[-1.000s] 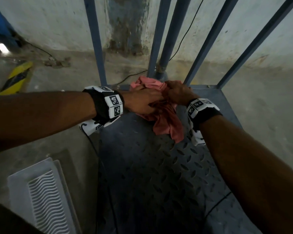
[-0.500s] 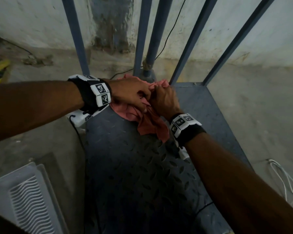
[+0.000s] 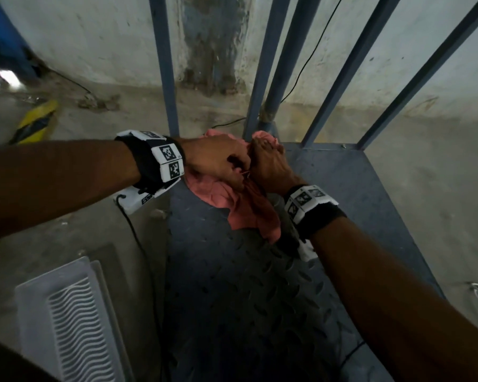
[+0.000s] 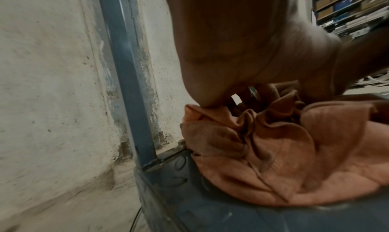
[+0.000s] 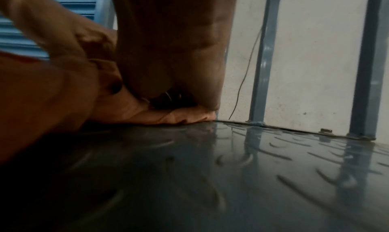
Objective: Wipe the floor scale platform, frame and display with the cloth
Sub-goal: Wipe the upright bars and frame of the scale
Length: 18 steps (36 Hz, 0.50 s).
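At the platform's far edge, the crumpled pink cloth lies on the blue-grey checker-plate platform, against the blue steel frame posts. Your left hand and right hand both bunch it, fingers curled. Likely platform-corner wiping; next, sweep outward, wrists low.

Quantities: one cloth, one scale platform, five frame bars, two hands, two wrist bands, one white grille.
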Motion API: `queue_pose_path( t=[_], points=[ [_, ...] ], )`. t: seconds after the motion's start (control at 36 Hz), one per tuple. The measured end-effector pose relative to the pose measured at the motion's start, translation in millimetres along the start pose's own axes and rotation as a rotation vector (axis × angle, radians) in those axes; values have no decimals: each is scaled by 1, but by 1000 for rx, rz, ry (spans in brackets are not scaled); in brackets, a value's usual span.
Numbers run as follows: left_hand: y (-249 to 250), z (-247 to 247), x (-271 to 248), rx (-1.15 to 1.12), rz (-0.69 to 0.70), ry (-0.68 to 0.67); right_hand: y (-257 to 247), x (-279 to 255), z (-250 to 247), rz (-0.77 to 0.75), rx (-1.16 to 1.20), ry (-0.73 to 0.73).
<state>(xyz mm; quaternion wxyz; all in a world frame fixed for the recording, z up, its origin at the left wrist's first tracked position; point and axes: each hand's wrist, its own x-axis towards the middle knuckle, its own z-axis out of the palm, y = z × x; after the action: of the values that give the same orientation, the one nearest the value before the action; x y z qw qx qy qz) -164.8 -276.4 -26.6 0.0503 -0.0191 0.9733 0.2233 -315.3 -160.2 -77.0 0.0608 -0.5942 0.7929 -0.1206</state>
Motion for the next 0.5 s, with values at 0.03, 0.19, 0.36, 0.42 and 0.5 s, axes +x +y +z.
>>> queue_pose_path(
  t=[0.03, 0.19, 0.36, 0.42, 0.5],
  points=[
    [0, 0, -1, 5, -2, -3, -1, 3, -6, 36, 62, -6],
    [-4, 0, 3, 76, 4, 23, 5, 23, -26, 103, 171, -170],
    [-6, 7, 6, 76, 7, 48, 1, 18, -24, 107, -33, -149],
    [-5, 6, 7, 67, -25, 45, 3, 16, -19, 68, -175, -104],
    [-1, 4, 11, 46, -94, 51, -1, 10, -11, 16, -234, -35]
  ],
)
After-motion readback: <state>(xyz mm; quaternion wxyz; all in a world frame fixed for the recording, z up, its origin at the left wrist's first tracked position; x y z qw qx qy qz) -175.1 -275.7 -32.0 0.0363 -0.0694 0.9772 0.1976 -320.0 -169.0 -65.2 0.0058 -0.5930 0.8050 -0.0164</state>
